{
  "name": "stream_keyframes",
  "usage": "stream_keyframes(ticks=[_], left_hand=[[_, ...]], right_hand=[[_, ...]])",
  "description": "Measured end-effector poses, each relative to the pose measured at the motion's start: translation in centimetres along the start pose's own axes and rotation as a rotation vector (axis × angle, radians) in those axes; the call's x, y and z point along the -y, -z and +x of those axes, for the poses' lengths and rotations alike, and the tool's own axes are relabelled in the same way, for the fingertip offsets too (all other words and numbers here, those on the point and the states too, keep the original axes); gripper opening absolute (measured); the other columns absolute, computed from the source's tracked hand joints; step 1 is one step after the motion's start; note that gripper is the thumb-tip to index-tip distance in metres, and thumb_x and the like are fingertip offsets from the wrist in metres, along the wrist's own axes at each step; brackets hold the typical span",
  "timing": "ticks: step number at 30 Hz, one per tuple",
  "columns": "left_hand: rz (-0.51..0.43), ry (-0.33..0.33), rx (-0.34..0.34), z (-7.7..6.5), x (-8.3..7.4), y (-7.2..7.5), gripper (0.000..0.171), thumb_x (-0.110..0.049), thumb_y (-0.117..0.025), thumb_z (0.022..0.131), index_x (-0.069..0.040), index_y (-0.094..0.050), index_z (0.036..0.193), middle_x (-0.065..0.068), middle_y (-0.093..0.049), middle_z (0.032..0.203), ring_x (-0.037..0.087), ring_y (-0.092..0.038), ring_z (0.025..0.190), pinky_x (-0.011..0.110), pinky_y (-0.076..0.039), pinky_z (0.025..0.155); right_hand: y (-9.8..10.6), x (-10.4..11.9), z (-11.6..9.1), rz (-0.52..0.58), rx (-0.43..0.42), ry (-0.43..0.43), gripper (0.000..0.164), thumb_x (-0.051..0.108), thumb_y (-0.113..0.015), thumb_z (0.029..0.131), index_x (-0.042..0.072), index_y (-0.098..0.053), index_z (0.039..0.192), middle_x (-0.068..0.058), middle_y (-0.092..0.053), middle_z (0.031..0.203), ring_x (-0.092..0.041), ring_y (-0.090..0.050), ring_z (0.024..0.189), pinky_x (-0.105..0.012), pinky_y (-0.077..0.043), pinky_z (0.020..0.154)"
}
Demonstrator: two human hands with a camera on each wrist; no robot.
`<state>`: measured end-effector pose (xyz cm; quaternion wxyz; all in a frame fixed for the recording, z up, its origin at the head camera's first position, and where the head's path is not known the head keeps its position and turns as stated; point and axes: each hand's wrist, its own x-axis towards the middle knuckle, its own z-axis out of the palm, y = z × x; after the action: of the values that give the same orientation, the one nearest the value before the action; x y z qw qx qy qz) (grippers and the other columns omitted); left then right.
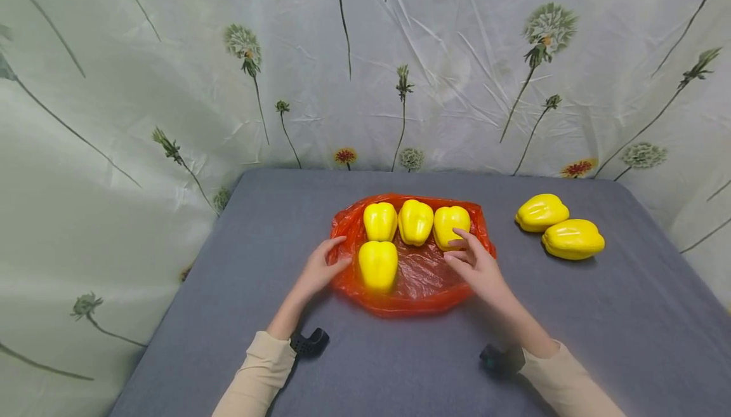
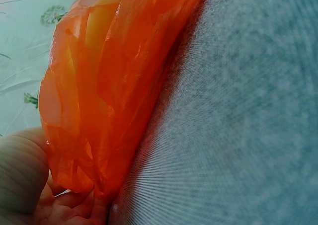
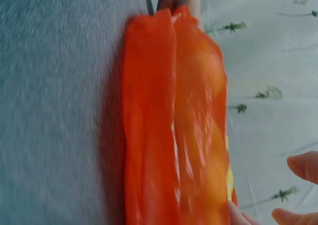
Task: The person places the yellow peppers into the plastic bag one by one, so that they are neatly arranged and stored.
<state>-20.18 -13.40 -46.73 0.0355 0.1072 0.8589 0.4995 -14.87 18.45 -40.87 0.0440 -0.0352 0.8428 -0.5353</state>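
Note:
A red plastic bag lies spread out with its mouth facing up. Inside it are several yellow bell peppers: three in a back row, including the middle pepper, and a front-left pepper. My left hand touches the bag's left end, thumb and fingers apart; the left wrist view shows the gathered bag corner against its fingers. Over the bag's right side is my right hand, fingers loosely bent and spread, close to the back-right pepper. Nothing is gripped in it.
Two more yellow bell peppers, the rear one and the nearer one, lie on their sides to the right of the bag. A grey cloth-covered table bears everything. Behind it hangs a flower-printed curtain.

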Motion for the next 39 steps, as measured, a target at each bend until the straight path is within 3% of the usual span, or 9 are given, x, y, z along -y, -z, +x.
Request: stream_keyframes(ticks=[5,10,13,15,17,22,26,33,39], left_hand=[[0.0,0.004,0.005,0.0,0.1,-0.1,0.052,-0.024,-0.064,0.087,-0.01,-0.048,0.135,0.015,-0.052,0.134,0.032,-0.049,0.123,0.049,-0.042,0.104],[0.001,0.012,0.003,0.0,0.0,0.0,0.053,-0.025,-0.065,0.087,-0.011,-0.048,0.135,0.015,-0.051,0.135,0.032,-0.048,0.124,0.05,-0.042,0.105],[0.004,0.014,0.004,0.0,-0.1,0.0,0.053,-0.026,-0.064,0.087,-0.012,-0.048,0.135,0.014,-0.051,0.136,0.032,-0.048,0.124,0.05,-0.042,0.104],[0.009,0.013,0.006,0.0,-0.1,0.0,0.053,-0.027,-0.064,0.087,-0.012,-0.048,0.136,0.014,-0.05,0.136,0.031,-0.048,0.124,0.05,-0.043,0.104],[0.013,0.01,0.006,0.0,0.0,0.0,0.053,-0.027,-0.064,0.087,-0.012,-0.047,0.136,0.014,-0.05,0.136,0.031,-0.048,0.123,0.05,-0.043,0.103],[0.013,0.004,0.002,0.0,0.0,0.0,0.053,-0.026,-0.064,0.087,-0.012,-0.048,0.135,0.014,-0.051,0.135,0.031,-0.049,0.123,0.05,-0.043,0.104],[0.011,0.003,0.001,-0.1,-0.1,0.0,0.052,-0.025,-0.064,0.087,-0.011,-0.048,0.135,0.014,-0.052,0.134,0.031,-0.049,0.122,0.05,-0.042,0.104],[0.005,-0.004,-0.004,-0.1,-0.2,-0.1,0.051,-0.022,-0.064,0.087,-0.009,-0.049,0.134,0.016,-0.052,0.133,0.032,-0.049,0.123,0.051,-0.042,0.104],[0.006,0.009,0.001,0.0,0.0,-0.1,0.051,-0.023,-0.064,0.087,-0.01,-0.048,0.135,0.015,-0.051,0.135,0.032,-0.048,0.124,0.05,-0.041,0.105]], right_hand=[[1.8,-0.5,-0.5,-0.042,-0.053,-0.01,0.062,0.026,-0.053,0.095,0.009,-0.024,0.146,-0.02,-0.045,0.136,-0.033,-0.053,0.12,-0.028,-0.052,0.093],[4.0,-1.2,-1.1,-0.056,-0.118,0.005,0.063,0.025,-0.052,0.095,0.005,-0.021,0.147,-0.025,-0.043,0.137,0.008,-0.055,0.101,-0.005,-0.046,0.081],[5.2,-1.7,-1.4,-0.027,-0.184,0.041,0.062,0.02,-0.052,0.096,0.002,-0.021,0.146,-0.026,-0.043,0.133,0.023,-0.047,0.089,0.0,-0.044,0.076],[5.9,-2.1,-1.5,-0.018,-0.246,0.057,0.06,0.017,-0.051,0.096,0.0,-0.022,0.145,-0.021,-0.045,0.128,0.023,-0.049,0.086,0.0,-0.045,0.075],[6.6,-2.8,-1.4,-0.014,-0.305,0.054,0.059,0.017,-0.051,0.096,0.0,-0.023,0.145,-0.009,-0.048,0.122,0.02,-0.053,0.085,-0.001,-0.046,0.075],[8.9,-8.9,0.5,0.005,-0.463,0.028,0.063,0.036,-0.056,0.092,0.017,-0.028,0.145,0.017,-0.047,0.109,0.015,-0.059,0.081,-0.004,-0.049,0.072],[10.7,-12.2,1.2,0.022,-0.54,-0.017,0.064,0.037,-0.059,0.089,0.023,-0.03,0.145,0.019,-0.047,0.108,0.014,-0.059,0.081,-0.006,-0.05,0.069],[13.3,-13.5,0.9,0.101,-0.632,-0.109,0.064,0.028,-0.061,0.089,0.025,-0.03,0.144,0.018,-0.047,0.103,0.012,-0.058,0.077,-0.006,-0.05,0.062],[15.1,-14.4,1.3,0.085,-0.716,-0.247,0.065,0.027,-0.058,0.09,0.028,-0.024,0.146,0.02,-0.044,0.095,0.011,-0.055,0.07,-0.004,-0.047,0.056]])
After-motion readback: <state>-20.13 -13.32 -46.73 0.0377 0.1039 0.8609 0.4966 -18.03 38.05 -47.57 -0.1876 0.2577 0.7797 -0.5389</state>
